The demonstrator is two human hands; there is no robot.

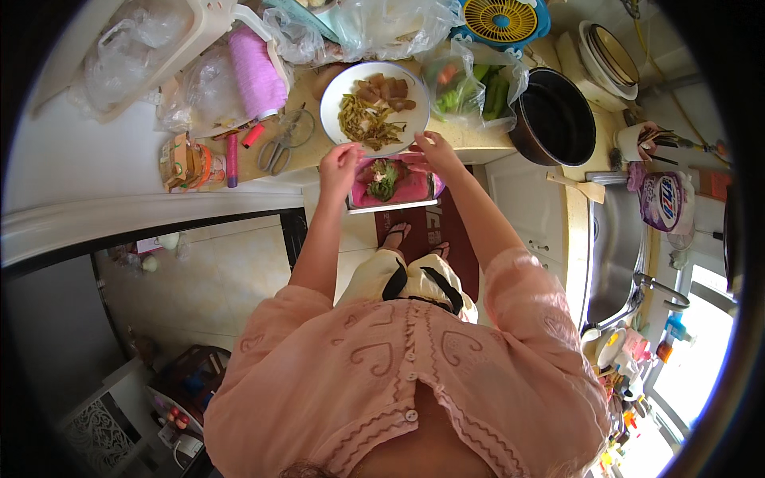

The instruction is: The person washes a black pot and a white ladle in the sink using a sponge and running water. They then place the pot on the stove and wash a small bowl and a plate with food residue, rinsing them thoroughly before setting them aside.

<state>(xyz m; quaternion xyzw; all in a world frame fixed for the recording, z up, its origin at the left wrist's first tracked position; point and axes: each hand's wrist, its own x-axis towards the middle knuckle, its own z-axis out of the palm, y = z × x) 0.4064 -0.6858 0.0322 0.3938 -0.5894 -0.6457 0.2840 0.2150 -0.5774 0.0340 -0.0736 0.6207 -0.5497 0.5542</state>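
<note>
On the worktop ahead of me is a white plate [331, 119] holding brown chunks [386, 89] and a heap of greenish-brown shredded vegetable [366, 121]. My left hand [341, 166] is by its near left rim, fingers loosely curved with nothing visible in them. By the near right rim is my right hand [434, 153], its fingers apart and also without a visible object. Whether either fingertip touches the plate, I cannot tell. Between and below my hands hangs a bin [374, 209] with a pink liner [416, 190]; leafy green scraps [384, 180] lie inside.
Scissors [280, 147] and a pink roll of bags [256, 73] are at left. To the right are a bag of green vegetables [476, 86], a dark pot [555, 117], a wooden spatula [586, 189] and a metal sink [615, 247]. A blue-and-yellow basket [500, 19] stands behind.
</note>
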